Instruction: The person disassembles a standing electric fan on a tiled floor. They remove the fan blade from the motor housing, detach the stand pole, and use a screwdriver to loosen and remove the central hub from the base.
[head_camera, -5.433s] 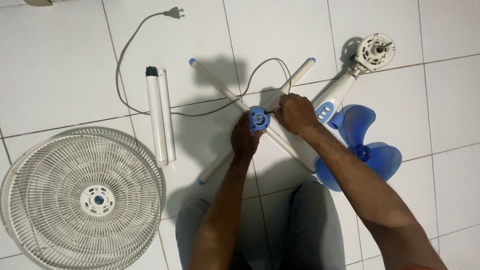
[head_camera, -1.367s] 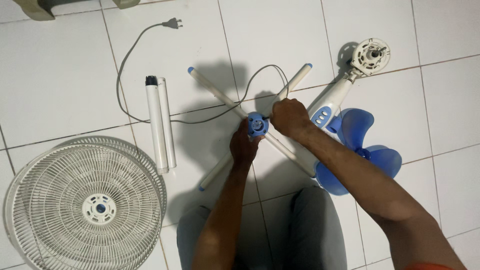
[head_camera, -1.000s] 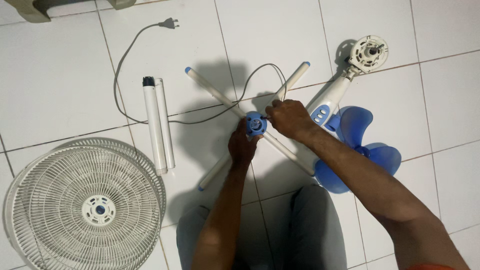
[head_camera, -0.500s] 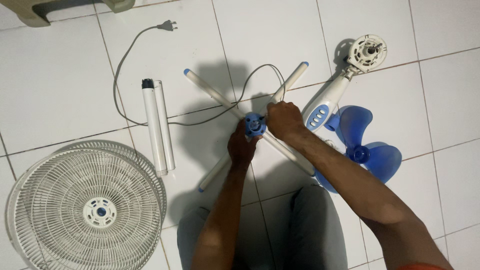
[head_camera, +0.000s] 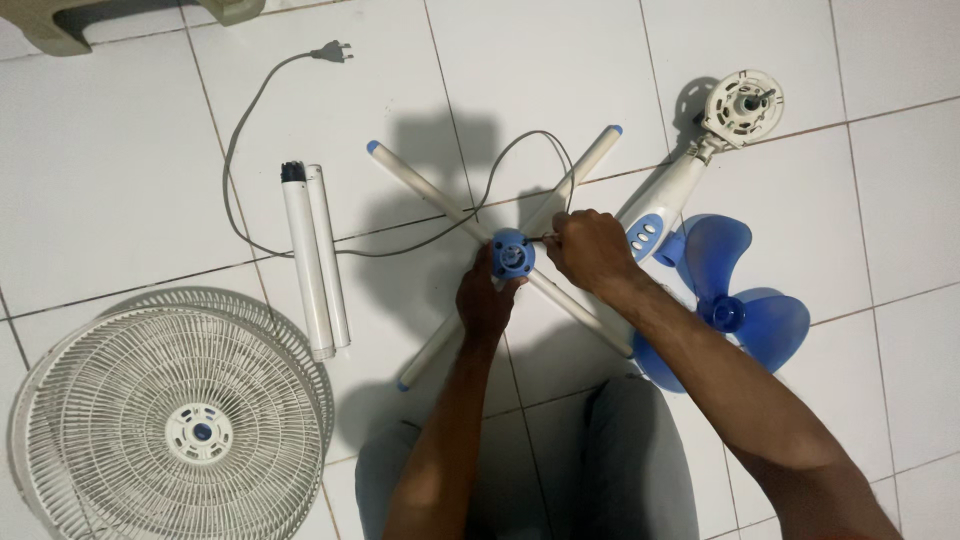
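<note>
A: Head view, straight down: blue hub (head_camera: 512, 256) at the crossing of the two white base legs (head_camera: 430, 190), flat on the tiled floor (head_camera: 120, 150), dead centre.

B: Gripped from below by the left hand (head_camera: 483, 303), fingers wrapped up against the hub's near side. Clenched on it, steadying.

A: And the right hand (head_camera: 590, 248) just to the hub's right, closed around a thin dark tool (head_camera: 540, 238), tip pointing left into the hub's side. Tool's exact kind too small to tell.

B: Long axis of that tool nearly level, running right to left. Right hand nearer the working side; left underneath.

A: Legs forming an X, blue caps at the far ends, one leg passing under the right wrist.

B: Grey power cord (head_camera: 260, 90) looping over the upper legs, close behind the right hand's knuckles. Closest thing in the way.

A: Further out: white motor neck with button panel (head_camera: 665, 195) and round motor mount at upper right, blue fan blade (head_camera: 745, 300) beside the right forearm.

B: Left side: two white tubes (head_camera: 312, 260) lying side by side, white wire grilles (head_camera: 170, 420) stacked lower left. Well apart from both hands.
</note>
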